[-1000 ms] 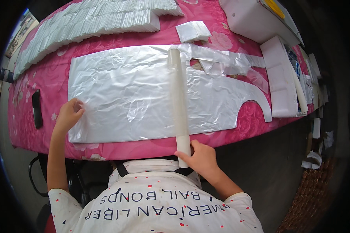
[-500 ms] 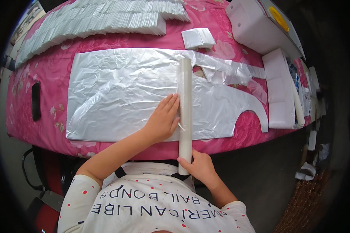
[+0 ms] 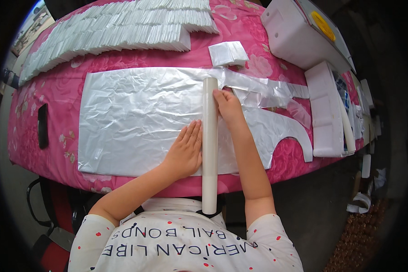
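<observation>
A large, wrinkled, silvery plastic bag (image 3: pixel 136 118) lies flat across the table, its handle-shaped strips stretching right. Across it rests a pale roll (image 3: pixel 210 136), apparently of clear film, upright in the view with its near end past the table edge against my shirt. My left hand (image 3: pixel 186 149) lies flat on the bag, fingers stretched out, right beside the roll's left side. At the upper right side of the roll is my right hand (image 3: pixel 229 105), fingers curled and their tips against it; what they pinch, if anything, I cannot make out.
Long rows of folded white plastic packets (image 3: pixel 118 34) stand at the back left, and a small stack (image 3: pixel 228 53) lies behind the bag. White foam boxes (image 3: pixel 324 111) line the right side. A black phone-like object (image 3: pixel 42 126) lies on the pink floral cloth (image 3: pixel 22 140) at left.
My right hand has moved from the roll's near end up to its far part. The left hand stays flat beside the roll. Table and things sit slightly lower in view.
</observation>
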Available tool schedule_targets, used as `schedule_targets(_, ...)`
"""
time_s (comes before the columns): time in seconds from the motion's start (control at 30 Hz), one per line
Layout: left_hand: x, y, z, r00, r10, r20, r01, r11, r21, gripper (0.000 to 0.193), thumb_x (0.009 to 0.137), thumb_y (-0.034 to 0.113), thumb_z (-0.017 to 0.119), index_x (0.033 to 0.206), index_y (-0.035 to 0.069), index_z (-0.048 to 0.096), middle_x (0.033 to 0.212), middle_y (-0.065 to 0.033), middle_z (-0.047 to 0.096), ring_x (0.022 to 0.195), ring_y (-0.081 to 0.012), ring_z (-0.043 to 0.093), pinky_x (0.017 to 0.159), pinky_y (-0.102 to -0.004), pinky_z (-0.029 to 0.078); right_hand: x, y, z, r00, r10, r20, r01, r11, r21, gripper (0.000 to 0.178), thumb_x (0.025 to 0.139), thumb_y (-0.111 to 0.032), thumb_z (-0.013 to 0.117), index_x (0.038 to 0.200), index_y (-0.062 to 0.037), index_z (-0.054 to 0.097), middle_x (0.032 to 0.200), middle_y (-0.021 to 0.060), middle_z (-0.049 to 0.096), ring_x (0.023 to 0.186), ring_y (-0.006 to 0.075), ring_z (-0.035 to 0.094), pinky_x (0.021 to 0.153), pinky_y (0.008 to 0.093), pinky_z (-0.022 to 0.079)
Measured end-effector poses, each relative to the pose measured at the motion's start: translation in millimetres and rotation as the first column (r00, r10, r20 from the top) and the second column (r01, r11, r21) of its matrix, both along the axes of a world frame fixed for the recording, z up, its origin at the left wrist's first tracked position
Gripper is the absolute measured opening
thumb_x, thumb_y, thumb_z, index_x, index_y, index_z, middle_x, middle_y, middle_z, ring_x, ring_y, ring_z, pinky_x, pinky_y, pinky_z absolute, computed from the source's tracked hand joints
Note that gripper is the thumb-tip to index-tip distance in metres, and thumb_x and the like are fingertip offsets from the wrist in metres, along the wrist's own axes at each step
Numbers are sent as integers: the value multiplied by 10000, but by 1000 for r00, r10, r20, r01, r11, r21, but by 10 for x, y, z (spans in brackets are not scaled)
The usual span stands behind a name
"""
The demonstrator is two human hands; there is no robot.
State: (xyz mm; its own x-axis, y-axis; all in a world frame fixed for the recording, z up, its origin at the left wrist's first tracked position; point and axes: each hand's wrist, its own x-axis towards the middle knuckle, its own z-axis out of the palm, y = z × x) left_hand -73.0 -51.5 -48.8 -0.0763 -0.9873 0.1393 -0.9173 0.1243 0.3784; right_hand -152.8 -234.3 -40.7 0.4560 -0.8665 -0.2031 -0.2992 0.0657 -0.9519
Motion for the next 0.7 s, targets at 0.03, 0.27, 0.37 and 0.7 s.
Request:
schedule_targets(0.03,-1,2,-7,1000,2,-1,-2,1000,4,613,828,192,374,1327,-138,242,1426,-274,200,1355,-365,158,1113,-431,105,73,-84,-5,996,-17,93,9,997,77,332,878,-331,566,970,-14,608,776,32,612,621,105,543,543,227,421)
schedule_targets(0.27,13,13,-10,1000,13,15,-13,1000,2,619,821,198,381,1325,-138,250,1426,-269,206,1358,-356,156,1115,-421,104,167,-404,181,744,-307,594,28,902,431,275,893,-323,549,1030,-86,578,926,33,629,718,112,554,613,237,442)
schedule_targets(0.37,-10,-1,4,1000,0,18,0,1000,-14,627,816,199,385,1326,-138,247,1427,-266,208,1359,-354,158,1115,-420,105,-371,-1093,-5,471,-188,862,-220,921,321,298,927,-236,444,1107,-25,554,1140,87,590,1038,219,568,878,370,463)
schedule_targets(0.7,28,54,-31,999,29,35,-28,999,-26,618,820,193,377,1325,-140,249,1420,-273,220,1352,-361,176,1111,-427,113,-619,-947,1420,530,-206,823,300,953,46,350,951,-229,315,1151,-35,526,1192,130,559,1091,261,537,952,402,409)
